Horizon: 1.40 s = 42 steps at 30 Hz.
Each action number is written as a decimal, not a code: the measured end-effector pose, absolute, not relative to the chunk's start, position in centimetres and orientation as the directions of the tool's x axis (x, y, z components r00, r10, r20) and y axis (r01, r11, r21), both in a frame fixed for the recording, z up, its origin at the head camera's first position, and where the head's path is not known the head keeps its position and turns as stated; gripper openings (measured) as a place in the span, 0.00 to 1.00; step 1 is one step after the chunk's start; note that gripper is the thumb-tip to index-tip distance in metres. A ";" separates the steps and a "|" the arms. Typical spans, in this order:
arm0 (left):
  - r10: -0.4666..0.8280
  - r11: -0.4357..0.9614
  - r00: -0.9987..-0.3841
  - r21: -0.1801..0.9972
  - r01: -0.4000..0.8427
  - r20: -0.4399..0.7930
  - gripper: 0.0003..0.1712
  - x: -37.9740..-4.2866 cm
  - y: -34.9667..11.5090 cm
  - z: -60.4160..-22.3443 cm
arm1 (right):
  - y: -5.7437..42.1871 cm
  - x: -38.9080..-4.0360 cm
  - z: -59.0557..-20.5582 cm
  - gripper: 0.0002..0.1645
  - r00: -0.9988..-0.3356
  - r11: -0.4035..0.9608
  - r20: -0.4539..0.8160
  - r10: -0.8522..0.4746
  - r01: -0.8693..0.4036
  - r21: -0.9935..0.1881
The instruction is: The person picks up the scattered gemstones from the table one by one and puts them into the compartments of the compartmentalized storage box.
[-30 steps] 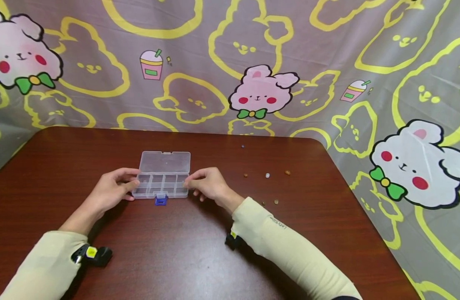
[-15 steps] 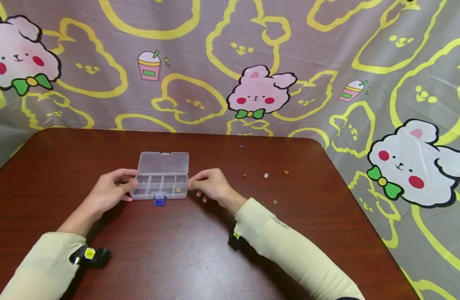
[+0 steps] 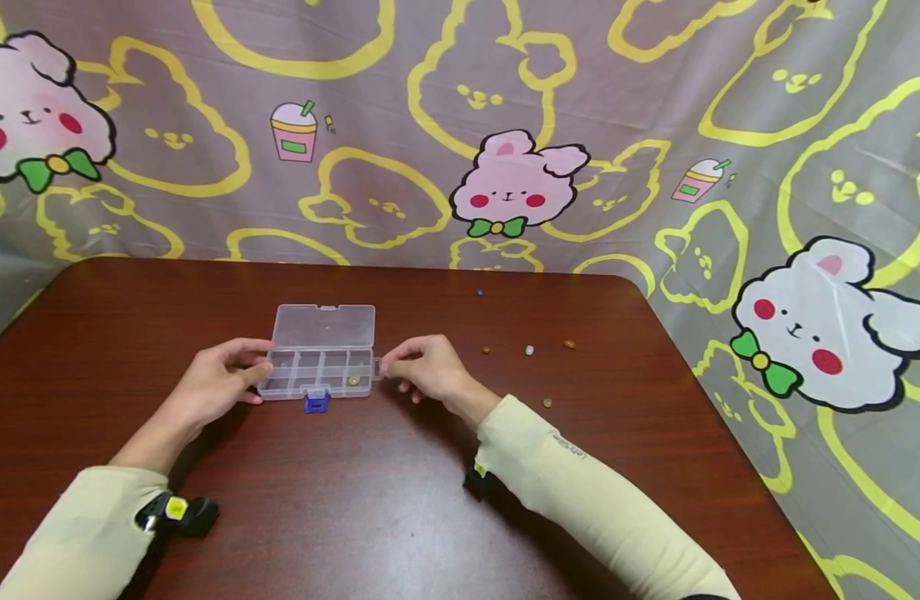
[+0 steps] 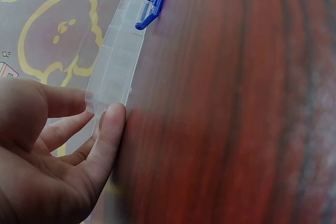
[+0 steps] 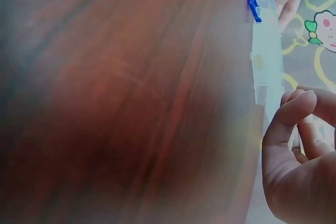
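Observation:
A clear plastic compartment box [image 3: 307, 383] stands on the table with its lid [image 3: 325, 326] raised at the back and a blue latch [image 3: 317, 403] hanging at its front. My left hand [image 3: 218, 377] grips the left end, thumb in front, as the left wrist view also shows. At the other end, the thumb and index finger of my right hand [image 3: 427, 371] pinch a small clear tab [image 3: 377, 367] on the box's side. One yellow-green stone [image 3: 354, 381] lies in the front right compartment. The right wrist view shows the right thumb [image 5: 298, 107] and index fingertip meeting near the box.
Right of the box, several small stones lie scattered: a white one [image 3: 530, 350], an orange-brown one [image 3: 569, 343], a brown one [image 3: 486, 350], a pale one [image 3: 547, 402] and a tiny blue one [image 3: 480, 292]. A patterned curtain [image 3: 400, 108] hangs behind the table [image 3: 340, 517].
My right fingers have drawn back rightward from over the front right compartment to the box's side tab. The yellow-green stone in that compartment has come into view. The left hand keeps its grip.

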<state>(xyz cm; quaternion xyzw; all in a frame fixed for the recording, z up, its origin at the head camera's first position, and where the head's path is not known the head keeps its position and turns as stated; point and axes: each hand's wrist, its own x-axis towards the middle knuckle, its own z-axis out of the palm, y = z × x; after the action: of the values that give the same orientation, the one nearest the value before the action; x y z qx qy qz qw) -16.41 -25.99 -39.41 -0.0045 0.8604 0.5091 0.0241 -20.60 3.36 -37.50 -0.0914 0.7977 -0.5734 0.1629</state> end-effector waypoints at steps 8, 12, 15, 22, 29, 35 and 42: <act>0.023 0.464 -0.999 0.886 -0.026 -0.042 0.24 -16.5 -26.1 -39.4 | 1.5 -20.9 -36.5 0.01 -0.893 0.513 -0.046 -0.448 -0.215 -0.831; 0.025 0.460 -0.999 0.887 -0.030 -0.047 0.24 -16.6 -25.9 -39.2 | 0.4 -21.2 -36.0 0.04 -0.857 0.667 -0.028 -0.515 -0.379 -0.642; 0.026 0.465 -0.998 0.884 -0.034 -0.052 0.24 -16.6 -25.9 -39.2 | -0.3 -21.3 -35.6 0.06 -0.842 0.737 -0.062 -0.536 -0.431 -0.520; 0.026 0.459 -0.999 0.888 -0.030 -0.048 0.24 -16.8 -25.9 -39.3 | -1.2 -21.8 -34.7 0.05 -0.808 0.791 -0.159 -0.567 -0.480 -0.379; 0.022 0.440 -0.999 0.897 -0.032 -0.046 0.24 -16.7 -25.8 -39.3 | -1.3 -22.2 -34.4 0.04 -0.749 0.760 -0.190 -0.635 -0.560 -0.329; 0.016 0.449 -0.998 0.893 -0.040 -0.053 0.24 -16.7 -25.9 -39.2 | -1.2 -22.4 -34.4 0.06 -0.715 0.730 -0.179 -0.676 -0.617 -0.293; 0.013 0.450 -0.998 0.892 -0.042 -0.054 0.24 -16.6 -26.0 -39.3 | -1.5 -22.6 -34.0 0.05 -0.704 0.734 -0.213 -0.677 -0.629 -0.256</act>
<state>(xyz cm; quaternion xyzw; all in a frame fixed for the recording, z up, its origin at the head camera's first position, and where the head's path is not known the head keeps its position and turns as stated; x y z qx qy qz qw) -16.60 -26.00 -39.31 -0.0086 0.8512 0.5242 0.0264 -22.57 -1.45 -34.00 -0.3551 0.9195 -0.0821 0.1475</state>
